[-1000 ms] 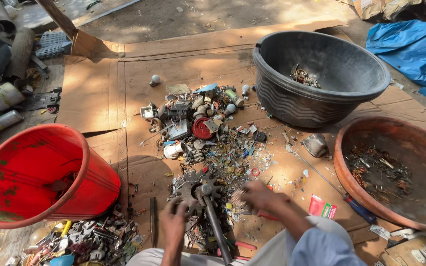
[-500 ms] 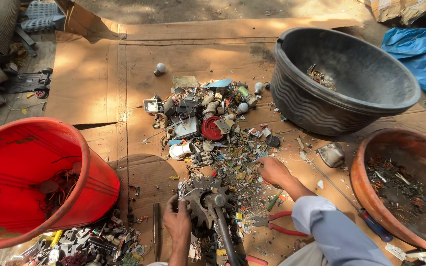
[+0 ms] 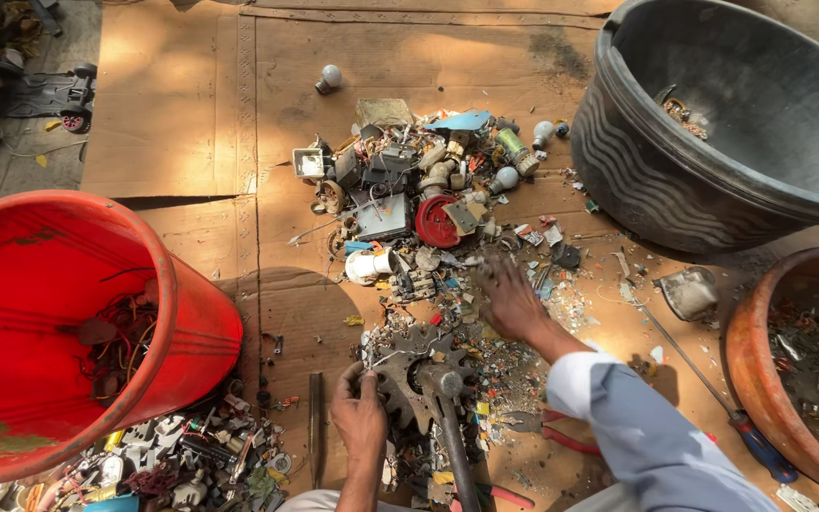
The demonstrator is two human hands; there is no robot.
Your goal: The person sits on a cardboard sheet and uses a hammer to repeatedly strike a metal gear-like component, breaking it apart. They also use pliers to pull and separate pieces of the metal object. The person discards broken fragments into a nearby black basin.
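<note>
**Hands in a heap of scrap on cardboard**

Flattened brown cardboard sheets (image 3: 172, 104) cover the ground, strewn with small mixed scrap. The left hand (image 3: 360, 417) rests at the near edge, fingers curled against the rim of a rusty toothed metal gear (image 3: 421, 365); whether they grip it is unclear. The right hand (image 3: 512, 301) lies palm-down, fingers spread on the scrap pile (image 3: 419, 204) mid-sheet. A red plastic bucket (image 3: 187, 327) stands left, a black plastic tub (image 3: 661, 180) far right.
</note>
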